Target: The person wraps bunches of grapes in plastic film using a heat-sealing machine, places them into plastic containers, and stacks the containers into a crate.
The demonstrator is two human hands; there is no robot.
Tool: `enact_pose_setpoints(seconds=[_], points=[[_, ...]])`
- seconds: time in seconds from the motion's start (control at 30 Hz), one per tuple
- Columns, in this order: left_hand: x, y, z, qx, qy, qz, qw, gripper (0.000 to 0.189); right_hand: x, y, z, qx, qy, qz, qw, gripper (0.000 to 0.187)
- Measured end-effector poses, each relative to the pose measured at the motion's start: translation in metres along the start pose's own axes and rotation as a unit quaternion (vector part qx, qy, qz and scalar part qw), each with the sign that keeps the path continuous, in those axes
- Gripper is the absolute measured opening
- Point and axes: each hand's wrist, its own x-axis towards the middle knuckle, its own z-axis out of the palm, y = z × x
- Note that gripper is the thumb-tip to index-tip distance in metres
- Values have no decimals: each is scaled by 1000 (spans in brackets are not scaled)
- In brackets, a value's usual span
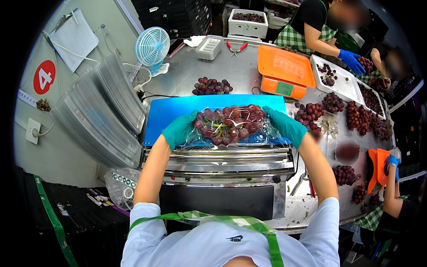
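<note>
A clear plastic tray of red grapes (230, 125), covered with cling film, lies at the near side of the blue board (166, 106) of a film wrapper. My left hand (181, 130), in a green glove, holds the left end of the tray. At its right end my right hand (287, 125), gloved alike, grips the film and tray edge; the fingertips are partly hidden. Loose film spreads past both ends of the tray. Just in front run the wrapper's metal rollers (220, 155). Behind the board rests a bunch of dark grapes (212, 86).
Stacked clear trays (100, 116) and a blue fan (153, 46) stand left. Red-handled pliers (236, 48), an empty tray (209, 47) and an orange scale (285, 70) are at the back. Grape bunches (358, 116) lie right, where several co-workers handle grapes and a second scale (378, 168).
</note>
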Motion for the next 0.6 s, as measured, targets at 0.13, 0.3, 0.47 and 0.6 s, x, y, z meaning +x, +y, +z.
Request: enact_pose_setpoints(seconds=[0.13, 0.3, 0.47, 0.6], points=[[-22, -6, 9, 27, -62, 4, 998, 29, -14, 24, 9, -12, 25, -36, 999, 44], [-77, -52, 39, 10, 44, 95, 994, 33, -96, 4, 67, -6, 83, 9, 997, 51], [-117, -81, 49, 41, 87, 81, 992, 32, -144, 14, 93, -10, 123, 66, 990, 54], [-147, -110, 44, 45, 104, 93, 989, 35, -160, 45, 102, -52, 170, 65, 982, 57]])
